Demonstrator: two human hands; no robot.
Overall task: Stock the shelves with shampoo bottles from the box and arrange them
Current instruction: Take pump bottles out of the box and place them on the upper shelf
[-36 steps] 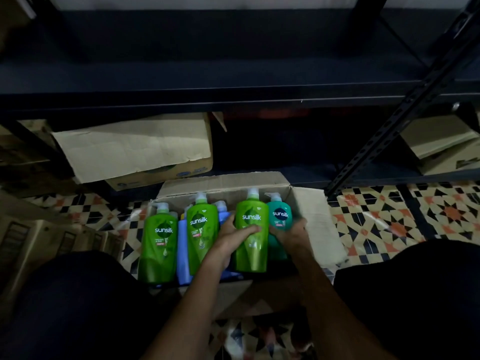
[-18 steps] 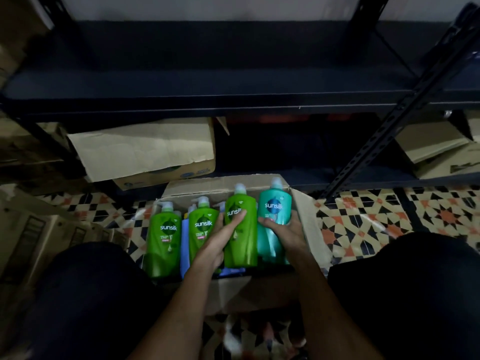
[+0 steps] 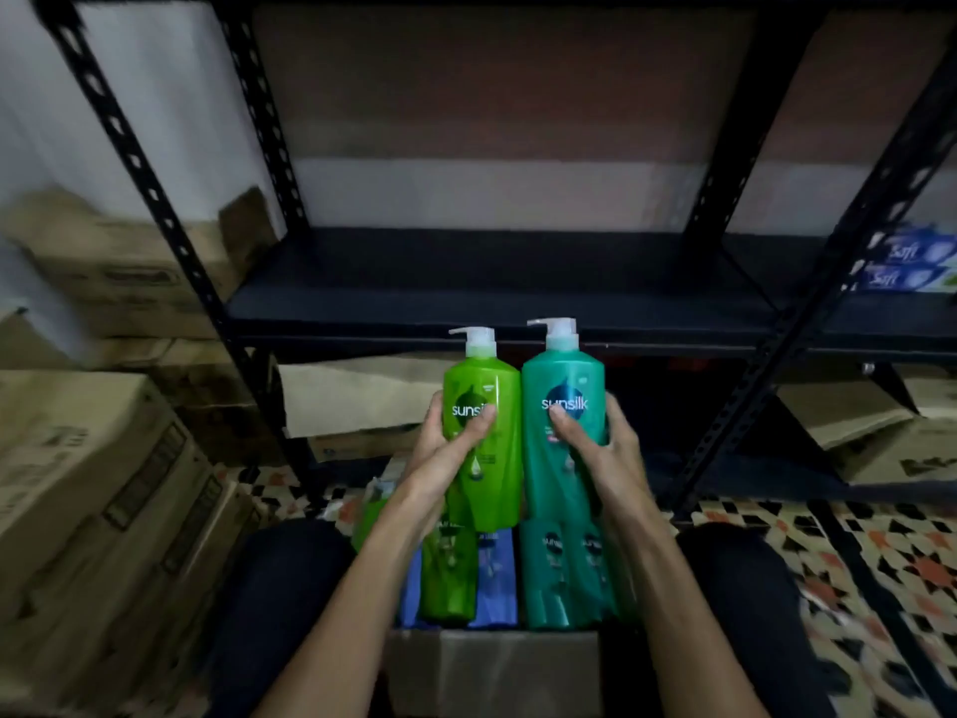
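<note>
Shelving unit with its dark middle shelf bare across the bay between the perforated uprights; blue packets lie only at its far right. The open box sits below on the floor, with more green, blue and teal bottles inside. Half a second earlier both held bottles stood in the box; now the green bottle and the teal bottle are raised clear of it, upright and touching, just under the shelf's front edge. Left hand grips the green bottle and right hand the teal, fingers wrapped round each. Judged: lift complete, placement pending; the pump heads must clear the front lip, with the uprights well apart on either side
</note>
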